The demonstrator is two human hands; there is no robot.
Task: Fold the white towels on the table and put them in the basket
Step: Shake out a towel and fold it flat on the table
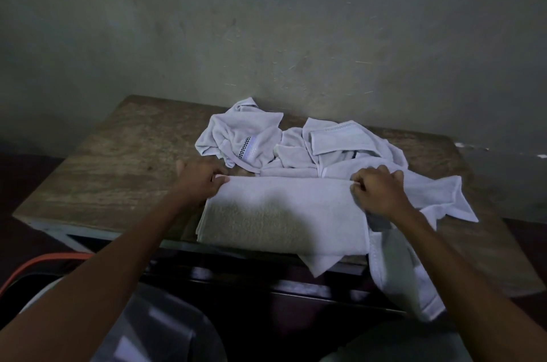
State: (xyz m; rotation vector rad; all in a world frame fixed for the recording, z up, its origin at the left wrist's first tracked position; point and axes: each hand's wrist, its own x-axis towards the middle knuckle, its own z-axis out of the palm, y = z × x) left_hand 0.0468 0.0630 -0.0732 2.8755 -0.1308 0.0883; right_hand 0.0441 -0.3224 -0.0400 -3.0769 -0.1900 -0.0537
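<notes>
Pinches the far left corner of the flat towel (281,213) with the left grip (204,181), curled tight on the cloth. Pinches the far right corner with the right grip (379,190) likewise. Holds that towel spread along the near edge of the counter (118,172), just before the crumpled towel heap (296,142) by the wall (266,35).

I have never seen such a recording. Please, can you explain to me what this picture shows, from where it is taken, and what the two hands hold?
There is no machine here: a person works with bare hands, and one camera worn on the head looks down at them. The left hand and the right hand each pinch a far corner of one flat towel on the wooden table. Behind it lie crumpled towels; a further towel hangs over the near edge.
</notes>
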